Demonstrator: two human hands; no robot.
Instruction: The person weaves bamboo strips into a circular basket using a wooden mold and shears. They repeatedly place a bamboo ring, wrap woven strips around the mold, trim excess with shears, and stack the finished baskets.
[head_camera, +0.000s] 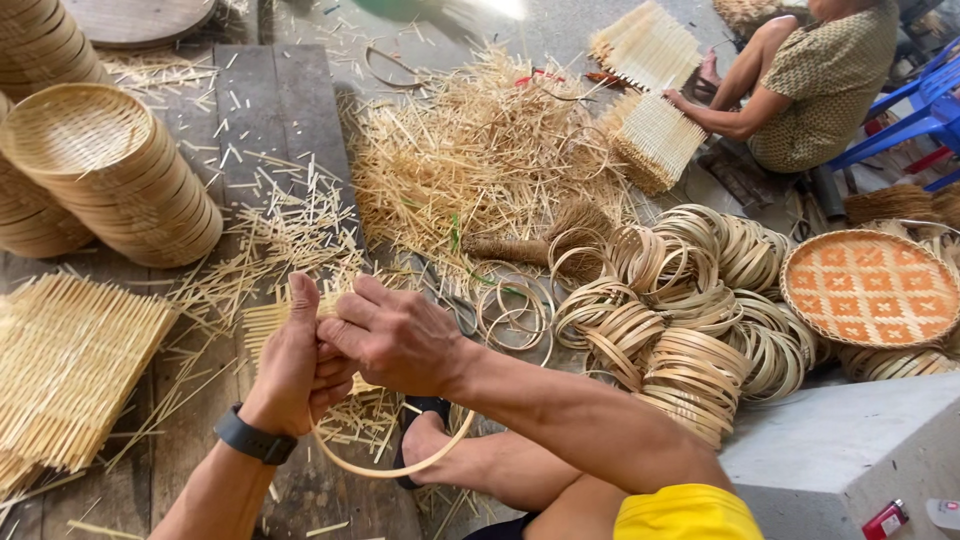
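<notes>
My left hand (293, 370), with a dark band on its wrist, and my right hand (395, 338) are closed together on a woven bamboo mat piece (262, 322) and a thin bamboo ring (392, 466). The ring curves down below both hands; the mat sticks out to the left of my thumb. My right fingers lie over my left fingers. My foot in a dark sandal (428, 432) rests under the ring.
Stacked woven trays (110, 170) stand at the left, flat woven mats (65, 360) below them. Loose bamboo strips (470, 150) litter the middle. Piles of bamboo rings (680, 320) and an orange patterned tray (868, 287) lie right. Another person (810, 80) works on woven mats (655, 135).
</notes>
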